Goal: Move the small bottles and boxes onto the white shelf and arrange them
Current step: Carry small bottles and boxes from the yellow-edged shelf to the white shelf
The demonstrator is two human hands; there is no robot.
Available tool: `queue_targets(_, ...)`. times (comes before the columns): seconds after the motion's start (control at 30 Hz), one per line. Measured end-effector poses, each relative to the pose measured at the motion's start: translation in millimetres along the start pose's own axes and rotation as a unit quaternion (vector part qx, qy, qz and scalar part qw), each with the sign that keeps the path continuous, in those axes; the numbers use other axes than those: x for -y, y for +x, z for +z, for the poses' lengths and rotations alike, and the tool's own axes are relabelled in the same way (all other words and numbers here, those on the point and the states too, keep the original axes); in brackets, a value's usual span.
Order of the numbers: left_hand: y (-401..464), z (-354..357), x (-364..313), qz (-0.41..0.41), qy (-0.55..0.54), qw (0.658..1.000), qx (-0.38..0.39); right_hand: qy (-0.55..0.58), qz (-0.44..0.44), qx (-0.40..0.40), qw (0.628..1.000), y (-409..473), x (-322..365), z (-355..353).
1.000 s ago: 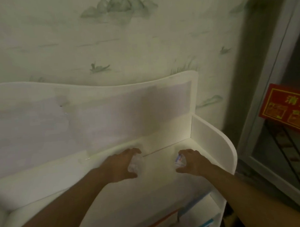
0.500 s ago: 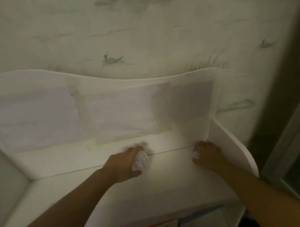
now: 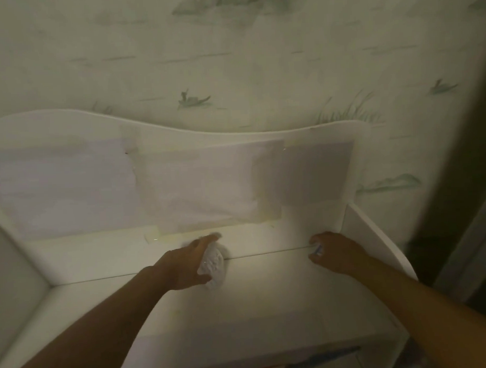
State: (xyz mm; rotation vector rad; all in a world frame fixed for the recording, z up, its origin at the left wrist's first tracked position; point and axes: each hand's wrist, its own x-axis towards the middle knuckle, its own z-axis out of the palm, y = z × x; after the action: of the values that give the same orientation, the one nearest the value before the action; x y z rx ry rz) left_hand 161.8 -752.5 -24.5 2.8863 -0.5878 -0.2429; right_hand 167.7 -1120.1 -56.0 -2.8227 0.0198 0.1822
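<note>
On the top board of the white shelf, right at the back edge where it meets the taped-over back panel, two placements under way at once. Left hand wrapped round a pale, whitish bottle, thumb underneath, fingers over the top, bottle tilted or lying against the board near the middle of the back seam. Hard to say through the blur whether standing or on its side. Right hand over in the right rear corner, just beside the side wall, fingers curled round a small item with a touch of blue on it; mostly hidden, so bottle or box not clear. Both grips closed on their loads, neither let go yet.

Progress, judging by the board: early going. Nothing else standing on this top surface, only the two pieces in hand, both at shelf level and close to their spots. Left to do: set each one upright, release, then fetch the rest and line them up. Source of the remaining bottles and boxes not in view. Below the front edge, some colour on a lower level, too dim to identify.
</note>
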Motion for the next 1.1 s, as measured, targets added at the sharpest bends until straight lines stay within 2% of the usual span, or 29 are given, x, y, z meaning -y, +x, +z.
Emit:
queue_targets(0.23, -6.6, -7.7, 0.4, 0.008, 0.085, 0.996, -0.022, -0.028, -0.051, 0.031, 0.998, 2.8, 30.4, -6.8)
queue_targets(0.43, -62.0, -43.1, 32.8, -0.060, 0.167, 0.984, 0.019, -0.013, -0.108, 0.032, 0.994, 13.1, 81.3, -17.2)
queue_targets(0.57, -89.7, -78.0, 61.0, -0.083, 0.143, 0.986, -0.016, 0.019, -0.135, 0.034, 0.990, 7.3, 115.7, -26.6)
queue_targets(0.73, -117.2, -125.3, 85.8, -0.082, 0.151, 0.985, -0.035, -0.026, -0.179, 0.018, 0.983, -10.2, 166.1, -70.5)
queue_targets(0.93, -188.6, -188.5, 128.0, -0.065, 0.192, 0.973, -0.106, -0.022, -0.203, -0.029, 0.979, -38.6, 256.9, -99.4)
queue_targets(1.1, -275.8, -226.5, 188.3, -0.085, 0.189, 0.965, -0.162, 0.003, -0.249, -0.042, 0.968, -70.1, 370.8, -96.9)
